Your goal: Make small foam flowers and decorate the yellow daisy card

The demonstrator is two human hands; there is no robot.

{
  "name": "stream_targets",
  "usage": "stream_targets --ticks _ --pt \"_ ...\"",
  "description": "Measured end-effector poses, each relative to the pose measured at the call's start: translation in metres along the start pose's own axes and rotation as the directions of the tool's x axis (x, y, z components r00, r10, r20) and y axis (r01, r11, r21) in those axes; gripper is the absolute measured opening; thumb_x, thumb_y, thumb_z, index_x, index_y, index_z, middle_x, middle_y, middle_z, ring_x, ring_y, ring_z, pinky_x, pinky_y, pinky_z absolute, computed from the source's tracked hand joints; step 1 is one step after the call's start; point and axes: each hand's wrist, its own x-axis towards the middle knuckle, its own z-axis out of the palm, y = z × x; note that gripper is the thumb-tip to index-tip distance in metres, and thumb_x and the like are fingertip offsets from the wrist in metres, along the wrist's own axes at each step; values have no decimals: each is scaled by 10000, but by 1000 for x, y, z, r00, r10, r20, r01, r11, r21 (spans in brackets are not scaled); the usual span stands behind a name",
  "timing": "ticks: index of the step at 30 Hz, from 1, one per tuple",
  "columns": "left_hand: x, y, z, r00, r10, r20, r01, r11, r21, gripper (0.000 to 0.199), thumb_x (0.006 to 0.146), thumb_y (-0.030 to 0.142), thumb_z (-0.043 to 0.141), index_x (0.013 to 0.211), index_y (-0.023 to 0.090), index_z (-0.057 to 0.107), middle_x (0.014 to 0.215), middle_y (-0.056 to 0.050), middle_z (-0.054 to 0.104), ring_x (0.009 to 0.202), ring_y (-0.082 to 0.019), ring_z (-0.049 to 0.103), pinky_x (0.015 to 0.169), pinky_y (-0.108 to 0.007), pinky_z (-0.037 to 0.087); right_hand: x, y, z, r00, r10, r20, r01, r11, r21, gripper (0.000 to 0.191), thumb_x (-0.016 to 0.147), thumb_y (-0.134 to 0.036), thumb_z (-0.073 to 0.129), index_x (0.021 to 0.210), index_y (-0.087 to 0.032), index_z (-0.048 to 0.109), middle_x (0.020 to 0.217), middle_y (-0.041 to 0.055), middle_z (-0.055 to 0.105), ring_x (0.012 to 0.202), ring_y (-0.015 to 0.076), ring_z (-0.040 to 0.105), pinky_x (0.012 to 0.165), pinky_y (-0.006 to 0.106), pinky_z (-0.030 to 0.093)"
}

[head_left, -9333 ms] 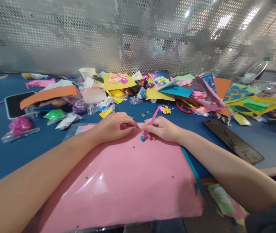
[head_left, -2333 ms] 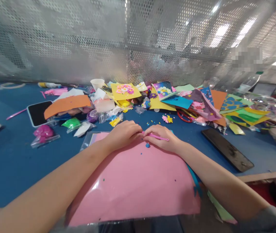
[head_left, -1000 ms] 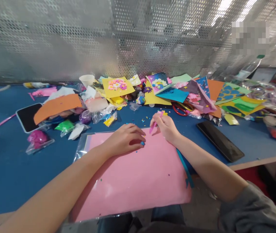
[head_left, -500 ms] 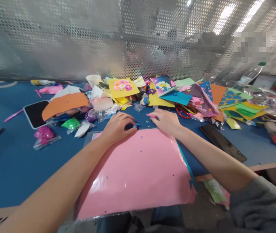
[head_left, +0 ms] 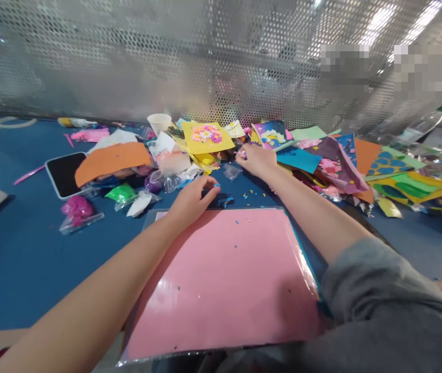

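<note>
Your hands are well apart, both past the far edge of the pink foam sheet (head_left: 221, 280), which lies in a clear plastic sleeve on the blue table (head_left: 18, 269). Your left hand (head_left: 193, 199) is half curled, its fingertips (head_left: 215, 185) drawn together on a tiny blue crumb (head_left: 216, 184), though it's too small to say whether you're truly gripping it. Your right hand (head_left: 255, 160) lies palm down well beyond the sheet, its fingers bunched at the edge of the paper pile (head_left: 205, 137); you can't tell whether they hold anything. A blue clay lump (head_left: 225, 202) sits on the table just beyond the sheet, between your hands.
</note>
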Motion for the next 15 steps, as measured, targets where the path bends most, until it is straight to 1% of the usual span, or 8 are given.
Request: stream_targets --ticks 2,3,5,7,8,10,12,15 --pt "0 0 0 1000 -10 -28 9 1000 -23 265 973 431 472 1069 219 600 1009 -47 731 932 -219 683 845 -345 519 -20 8 -7 999 -28 -19 28 1000 4 481 1031 -531 348 1321 -233 590 1310 100 693 1162 301 661 808 357 495" --pt "0 1 0 999 -12 -40 11 999 -32 264 969 429 474 1065 216 598 1006 -49 727 934 -219 680 853 -347 520 -32 11 -9 996 -89 -19 89 996 -9 490 1036 -547 331 1316 -237 588 1288 96 707 1154 295 665 785 342 484" --pt "1 1 1 998 -12 -55 10 999 -42 264 955 430 491 1050 211 602 990 -52 721 927 -222 675 863 -352 521 -60 12 -9 965 -250 73 256 962 -94 474 1046 -532 334 1352 -251 561 1330 97 690 1163 289 663 740 322 458" --pt "1 2 1 998 -9 -59 7 999 -44 267 937 436 513 1031 208 613 960 -51 715 902 -225 670 855 -358 523 -85 7 -5 942 -303 144 320 940 -114 408 1019 -520 443 1282 -255 606 1246 97 726 1057 286 699 696 308 431" --pt "1 2 1 998 -7 -59 5 999 -43 268 930 437 520 1025 207 619 947 -50 714 892 -225 668 850 -360 523 -93 4 -2 939 -303 162 323 938 -123 382 1013 -492 471 1260 -238 615 1191 110 741 983 285 715 674 308 419" --pt "1 3 1 998 -3 -59 0 999 -39 272 920 441 529 1018 207 628 936 -49 714 882 -224 665 839 -360 520 -102 -2 2 938 -295 180 320 938 -130 372 1011 -459 488 1271 -218 602 1146 132 748 921 285 724 650 307 402" --pt "1 3 1 998 -2 -59 -1 999 -36 270 918 442 530 1009 209 632 933 -50 717 874 -220 662 801 -348 515 -99 -3 2 945 -269 187 295 947 -130 384 1019 -473 467 1272 -212 594 1126 133 754 905 286 727 634 305 394" --pt "1 2 0 998 -4 -55 2 999 -38 253 920 431 523 992 216 636 922 -51 722 847 -209 657 716 -315 495 -88 7 -3 961 -208 183 233 964 -126 399 1050 -500 367 1252 -242 595 1108 98 772 942 277 729 628 295 398"
